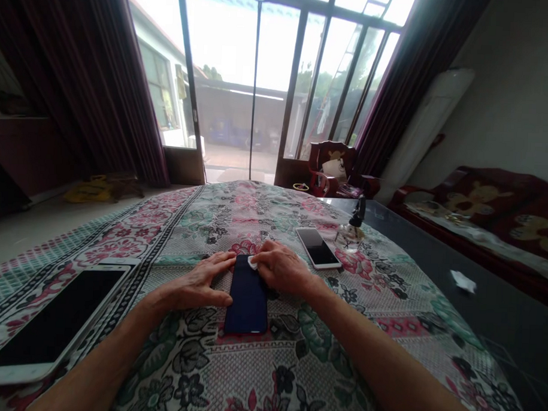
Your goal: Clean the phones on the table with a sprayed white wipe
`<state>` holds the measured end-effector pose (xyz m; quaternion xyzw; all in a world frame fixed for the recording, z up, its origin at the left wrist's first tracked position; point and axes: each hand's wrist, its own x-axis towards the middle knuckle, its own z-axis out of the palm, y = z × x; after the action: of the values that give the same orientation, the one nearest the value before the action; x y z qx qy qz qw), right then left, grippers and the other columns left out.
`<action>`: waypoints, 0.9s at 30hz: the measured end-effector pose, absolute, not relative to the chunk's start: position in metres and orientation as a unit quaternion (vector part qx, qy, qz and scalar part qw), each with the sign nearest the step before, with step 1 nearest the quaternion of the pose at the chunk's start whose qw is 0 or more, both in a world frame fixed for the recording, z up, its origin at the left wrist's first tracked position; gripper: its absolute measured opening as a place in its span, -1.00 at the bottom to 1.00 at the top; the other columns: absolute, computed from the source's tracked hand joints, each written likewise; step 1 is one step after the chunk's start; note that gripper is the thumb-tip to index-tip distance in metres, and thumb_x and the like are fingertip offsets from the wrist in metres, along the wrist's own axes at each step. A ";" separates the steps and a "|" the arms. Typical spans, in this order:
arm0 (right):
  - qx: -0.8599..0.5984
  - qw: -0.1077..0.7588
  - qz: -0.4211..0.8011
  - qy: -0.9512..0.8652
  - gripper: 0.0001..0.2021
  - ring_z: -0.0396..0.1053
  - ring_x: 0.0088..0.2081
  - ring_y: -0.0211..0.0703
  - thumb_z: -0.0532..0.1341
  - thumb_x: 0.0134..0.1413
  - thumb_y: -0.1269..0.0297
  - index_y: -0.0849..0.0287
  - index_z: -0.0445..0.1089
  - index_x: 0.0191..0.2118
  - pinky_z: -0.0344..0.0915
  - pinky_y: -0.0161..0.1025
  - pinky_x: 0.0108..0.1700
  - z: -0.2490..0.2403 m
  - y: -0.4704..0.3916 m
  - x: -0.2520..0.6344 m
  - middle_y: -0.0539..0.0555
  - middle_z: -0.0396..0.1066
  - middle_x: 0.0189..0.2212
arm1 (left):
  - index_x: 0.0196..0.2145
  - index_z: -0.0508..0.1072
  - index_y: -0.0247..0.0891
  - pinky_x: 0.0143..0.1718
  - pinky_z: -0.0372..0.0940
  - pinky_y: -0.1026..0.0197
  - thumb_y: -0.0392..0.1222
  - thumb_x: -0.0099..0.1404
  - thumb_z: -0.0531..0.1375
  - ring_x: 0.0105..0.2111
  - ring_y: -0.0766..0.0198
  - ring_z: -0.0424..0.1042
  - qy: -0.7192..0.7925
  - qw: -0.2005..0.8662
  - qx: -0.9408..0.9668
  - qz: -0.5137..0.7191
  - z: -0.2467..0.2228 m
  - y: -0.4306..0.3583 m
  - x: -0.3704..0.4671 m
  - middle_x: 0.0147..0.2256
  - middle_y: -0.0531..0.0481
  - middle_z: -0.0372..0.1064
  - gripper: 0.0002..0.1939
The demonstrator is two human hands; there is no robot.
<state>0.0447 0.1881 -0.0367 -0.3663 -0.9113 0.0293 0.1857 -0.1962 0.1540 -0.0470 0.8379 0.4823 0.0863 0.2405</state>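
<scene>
- spread left hand (198,284) is likely steadying the dark phone (247,300), well inside the table's (250,378) far edge
- right hand (283,267) is pinching a white wad (253,263) against it

Two bare hands (281,268), two smartphones (247,303), one tablet (56,321), one spray bottle (350,237), two white wads (463,281) and one floral tablecloth (245,381) are on view in this room, where I also count two dark curtains (81,61), one carved armchair (319,155) and one sofa (494,201).
</scene>
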 end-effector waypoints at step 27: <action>-0.334 0.175 -0.005 -0.926 -0.77 0.25 -0.21 -0.18 0.10 0.15 0.40 0.04 0.47 -0.18 0.17 -0.23 -0.09 -0.034 0.185 0.036 0.06 0.31 -0.26 | 0.26 0.03 -0.17 0.27 -0.13 -0.03 0.25 0.07 0.21 0.29 -0.01 -0.22 0.478 0.242 0.837 0.110 -0.050 0.155 -0.197 0.31 -0.10 -0.18 -0.09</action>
<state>0.0364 0.1850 -0.0337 -0.3337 -0.9263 -0.0050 0.1751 -0.1971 0.1550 -0.0505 0.8371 0.4782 0.1098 0.2418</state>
